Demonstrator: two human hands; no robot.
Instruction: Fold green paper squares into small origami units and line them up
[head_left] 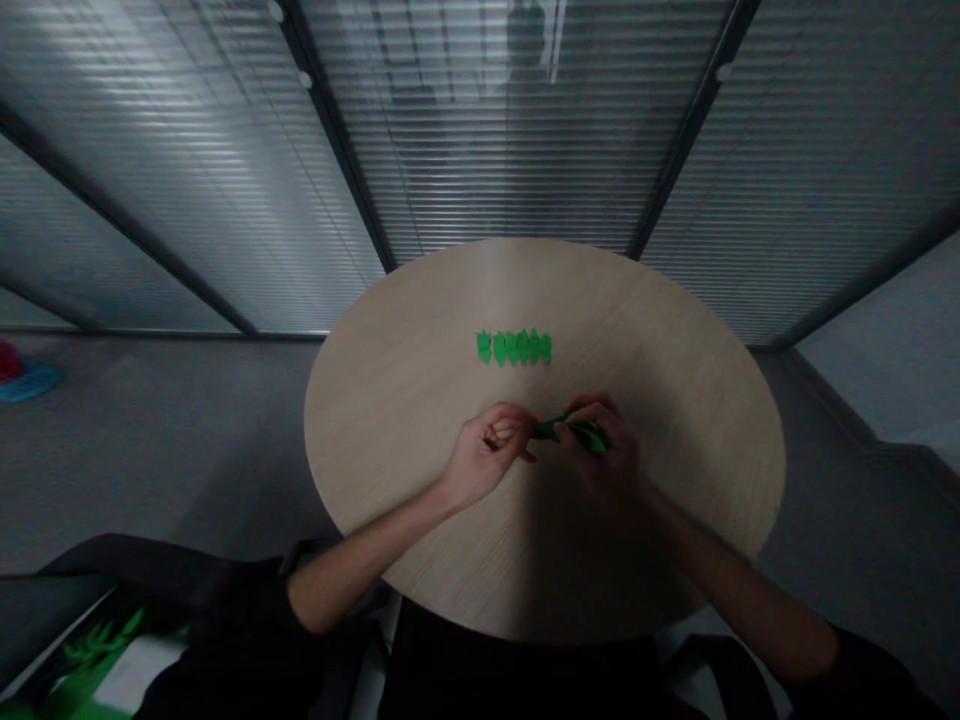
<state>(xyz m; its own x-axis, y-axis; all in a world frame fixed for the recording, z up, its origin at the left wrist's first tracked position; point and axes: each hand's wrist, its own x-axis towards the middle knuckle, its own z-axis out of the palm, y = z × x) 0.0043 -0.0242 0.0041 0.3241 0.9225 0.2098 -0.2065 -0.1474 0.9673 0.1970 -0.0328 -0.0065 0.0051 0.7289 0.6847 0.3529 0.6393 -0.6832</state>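
Head view: left hand (487, 452) pinches the left end of a green piece (589, 436), right hand (611, 452) grips its other end; piece sits just below and right of frame center, above the round wooden table (390, 400). Row of small green leaf-shaped pieces (517, 347) lies on the tabletop near frame center, above the hands. Blinds (495, 170) across top; green items (105, 640) lower left; red item (9, 362) and blue item (34, 382) on floor, far left.
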